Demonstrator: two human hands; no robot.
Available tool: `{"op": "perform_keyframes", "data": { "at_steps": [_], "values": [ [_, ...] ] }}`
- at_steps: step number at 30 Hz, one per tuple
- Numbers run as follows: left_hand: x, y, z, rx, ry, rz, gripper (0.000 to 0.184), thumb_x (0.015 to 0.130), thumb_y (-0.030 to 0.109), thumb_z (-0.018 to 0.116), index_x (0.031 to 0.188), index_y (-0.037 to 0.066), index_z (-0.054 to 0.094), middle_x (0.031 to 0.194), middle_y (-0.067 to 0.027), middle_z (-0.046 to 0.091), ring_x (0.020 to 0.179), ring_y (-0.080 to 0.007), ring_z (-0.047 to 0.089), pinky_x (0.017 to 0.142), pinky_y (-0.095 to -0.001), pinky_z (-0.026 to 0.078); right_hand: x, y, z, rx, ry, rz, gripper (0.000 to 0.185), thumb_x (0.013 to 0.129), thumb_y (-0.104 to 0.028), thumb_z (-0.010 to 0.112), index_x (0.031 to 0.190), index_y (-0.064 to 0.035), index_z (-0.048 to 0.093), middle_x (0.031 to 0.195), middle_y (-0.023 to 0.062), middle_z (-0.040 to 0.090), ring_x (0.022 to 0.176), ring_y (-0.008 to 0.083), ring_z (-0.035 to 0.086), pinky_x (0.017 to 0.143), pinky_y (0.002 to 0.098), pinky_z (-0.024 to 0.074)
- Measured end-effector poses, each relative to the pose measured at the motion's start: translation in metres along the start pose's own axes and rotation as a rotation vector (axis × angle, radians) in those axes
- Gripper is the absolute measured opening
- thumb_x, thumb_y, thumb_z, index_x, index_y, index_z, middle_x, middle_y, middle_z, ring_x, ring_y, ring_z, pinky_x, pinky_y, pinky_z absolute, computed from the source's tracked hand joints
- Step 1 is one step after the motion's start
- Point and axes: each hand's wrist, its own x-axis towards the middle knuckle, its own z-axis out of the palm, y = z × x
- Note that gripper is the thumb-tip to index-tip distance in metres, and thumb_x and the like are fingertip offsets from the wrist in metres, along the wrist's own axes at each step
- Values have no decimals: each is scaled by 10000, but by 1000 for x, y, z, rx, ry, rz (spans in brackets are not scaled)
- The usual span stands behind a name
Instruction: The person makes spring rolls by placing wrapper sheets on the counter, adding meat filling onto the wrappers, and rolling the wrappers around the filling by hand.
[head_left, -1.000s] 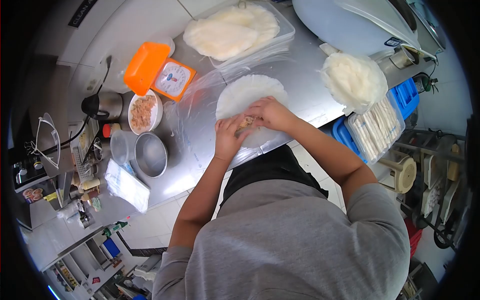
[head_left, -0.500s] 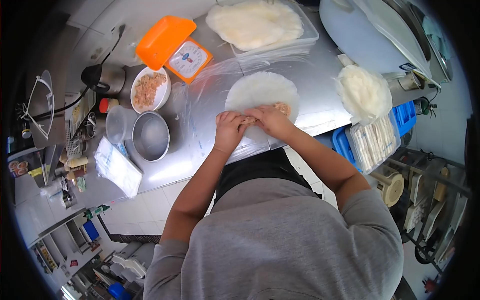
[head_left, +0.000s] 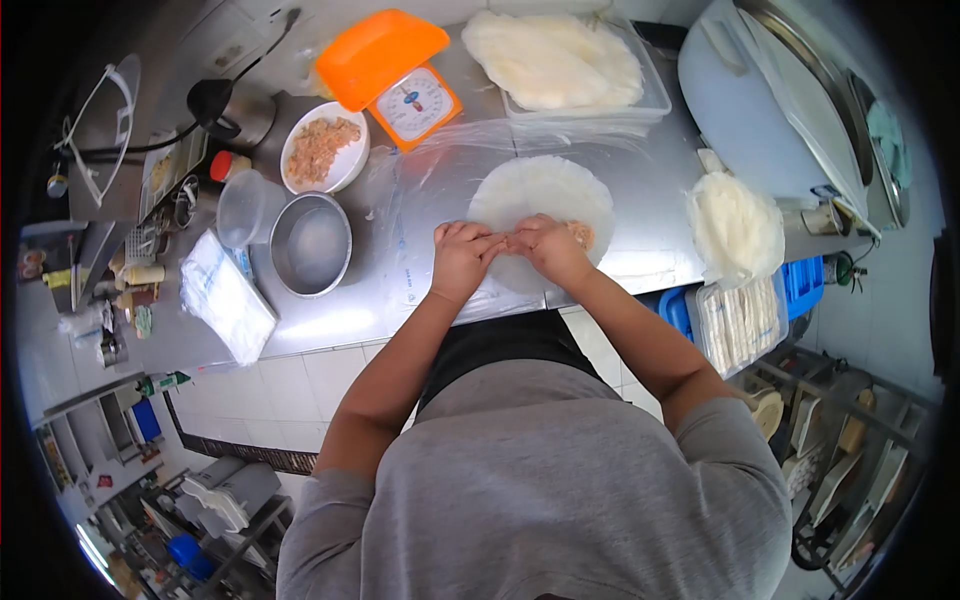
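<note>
A round, whitish wrapper sheet [head_left: 545, 187] lies flat on the steel counter in front of me. Pinkish filling [head_left: 581, 235] shows on it just right of my right hand. My left hand [head_left: 462, 258] is at the sheet's left edge, its fingers closed on the filling. Close beside it, my right hand [head_left: 552, 250] has its fingers bent down over the same filling, with the fingertips of both hands nearly meeting. Part of the filling is hidden under the fingers.
At the left are a bowl of filling [head_left: 325, 148], an orange scale [head_left: 415, 103], a metal bowl [head_left: 311, 244] and plastic bags [head_left: 228, 297]. Stacked wrappers [head_left: 553, 62] fill a tray behind. At the right are more wrappers [head_left: 737, 226] and a container of white rolls [head_left: 738, 320].
The view has shifted. My right hand has moved from the filling's right side to near its middle, uncovering filling at the right. Both hands' fingers have drawn close together.
</note>
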Motion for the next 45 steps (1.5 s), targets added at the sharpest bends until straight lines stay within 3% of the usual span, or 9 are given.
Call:
{"op": "perform_keyframes", "data": {
  "at_steps": [2, 8, 15, 18, 21, 23, 31, 35, 45],
  "values": [
    [-5, -6, 4, 10, -4, -11, 239, 800, 239, 715, 1020, 147, 729, 934, -13, 673, 952, -242, 592, 906, -409, 358, 16, -30, -31, 33, -199, 179, 357, 766, -104, 694, 1121, -77, 657, 1047, 142, 657, 992, 346, 605, 856, 417, 490],
    [-27, 14, -30, -111, 88, -162, 353, 844, 157, 653, 1188, 81, 626, 1141, -126, 634, 1037, -297, 576, 969, -441, 360, 110, -72, -25, -36, -44, -158, 529, 783, -45, 659, 1300, -65, 551, 1309, 208, 534, 1207, 372, 508, 1019, 406, 426],
    [-67, 16, -79, -222, 113, -212, 379, 833, 85, 651, 1209, 71, 605, 1175, -123, 618, 1084, -313, 562, 962, -412, 414, 293, -103, 79, -687, -75, -324, 553, 775, -2, 595, 1318, 43, 499, 1425, 227, 432, 1287, 364, 460, 1085, 385, 351],
    [-83, 8, -105, -258, 177, -268, 372, 827, 72, 654, 1197, 74, 615, 1165, -121, 626, 1071, -320, 574, 953, -412, 425, 312, -104, 84, -707, -219, -68, 480, 772, -40, 590, 1241, 60, 557, 1340, 245, 508, 1244, 368, 496, 1067, 414, 364],
    [-98, 5, -118, -296, 267, -324, 351, 819, 59, 657, 1169, 72, 632, 1148, -125, 634, 1058, -328, 582, 937, -412, 442, 325, -115, 70, -827, -646, -123, 366, 778, -32, 577, 1129, 52, 635, 1213, 229, 605, 1133, 365, 578, 1025, 427, 405],
    [-102, 0, -119, -323, 282, -359, 336, 812, 52, 661, 1147, 69, 644, 1140, -129, 638, 1053, -331, 585, 926, -411, 454, 328, -110, 69, -770, -601, -243, 279, 779, -23, 568, 1028, 7, 690, 1067, 210, 659, 1017, 365, 627, 908, 421, 480],
    [-67, -7, -103, -241, 144, -249, 315, 814, 123, 680, 1127, 87, 664, 1129, -112, 652, 1078, -314, 586, 977, -431, 412, 197, -101, -28, -190, -153, -472, 231, 865, -71, 569, 1069, -51, 676, 911, 198, 658, 915, 353, 635, 789, 417, 499],
    [-30, 7, -55, -169, 129, -48, 320, 787, 157, 727, 1099, 98, 686, 1140, -72, 655, 1070, -257, 580, 970, -402, 393, 57, -53, -70, -24, -77, 124, 392, 839, -40, 658, 1219, -132, 643, 927, 171, 668, 824, 334, 648, 795, 401, 505],
    [24, 45, 52, -85, 5, 147, 360, 757, 217, 742, 1087, 81, 691, 1073, -47, 674, 1013, -235, 590, 937, -399, 427, -30, 16, -60, -61, 19, -14, 699, 740, -52, 746, 1380, -160, 487, 1017, 105, 677, 961, 313, 615, 875, 389, 489]
  ]
}}
